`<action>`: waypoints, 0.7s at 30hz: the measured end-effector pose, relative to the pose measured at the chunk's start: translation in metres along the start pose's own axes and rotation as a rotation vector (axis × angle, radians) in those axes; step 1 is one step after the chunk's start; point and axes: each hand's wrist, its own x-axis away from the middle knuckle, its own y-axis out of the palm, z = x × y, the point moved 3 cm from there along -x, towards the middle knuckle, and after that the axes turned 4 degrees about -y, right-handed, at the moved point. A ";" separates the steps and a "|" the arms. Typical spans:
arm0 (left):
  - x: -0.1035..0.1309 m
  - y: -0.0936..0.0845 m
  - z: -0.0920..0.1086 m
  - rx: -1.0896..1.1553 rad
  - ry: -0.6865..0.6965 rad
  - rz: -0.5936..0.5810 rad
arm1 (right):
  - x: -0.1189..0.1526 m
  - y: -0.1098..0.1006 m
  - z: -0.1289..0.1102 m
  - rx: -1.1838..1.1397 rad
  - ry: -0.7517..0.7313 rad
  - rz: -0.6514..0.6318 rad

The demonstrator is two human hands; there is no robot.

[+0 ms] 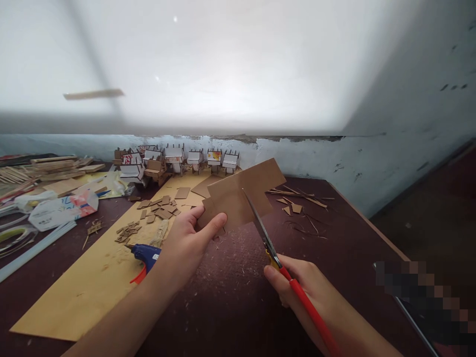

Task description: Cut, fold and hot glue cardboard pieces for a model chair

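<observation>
A person's left hand [189, 243] pinches a flat, brown, notched piece of cardboard [234, 203] at its near left corner, thumb on top and fingers behind, holding it tilted above the table. The right hand [303, 277] is wrapped round long metal scissors with red handles [265, 239], their blades slanting up to the card's lower edge. Whether the card lies between the blades cannot be told.

The step in hand looks like trimming this card to shape. The next move would seem to call for the left pinch to stay firm and the fingers clear of the blade line.

Below the grip spreads a dark maroon tabletop [230, 302], dusted with pale specks. To the left of the pinching hand lie a long yellow board [74, 302], a blue glue gun with a red trigger [146, 253] partly hidden by the forearm, and scattered small brown card rectangles [163, 214]. Beyond the hands stands a row of miniature cardboard chairs [174, 156]. Right of the held card are thin brown offcuts [296, 208]. Further off rise a bright white surface [230, 64] and a pale, flaking wall [409, 158].
</observation>
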 end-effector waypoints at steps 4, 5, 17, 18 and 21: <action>0.002 0.001 0.001 0.010 -0.013 0.000 | 0.001 0.001 0.000 0.008 0.008 0.010; 0.002 0.001 0.001 0.003 -0.015 0.002 | 0.001 0.001 0.000 0.009 0.012 0.011; 0.004 0.001 0.007 -0.044 0.005 0.025 | -0.003 0.006 0.006 0.081 -0.031 0.014; 0.005 0.001 0.007 -0.045 0.010 0.024 | -0.004 0.006 0.007 0.092 -0.034 0.027; 0.005 -0.001 0.008 -0.054 0.022 0.035 | -0.005 0.008 0.012 0.140 -0.050 0.072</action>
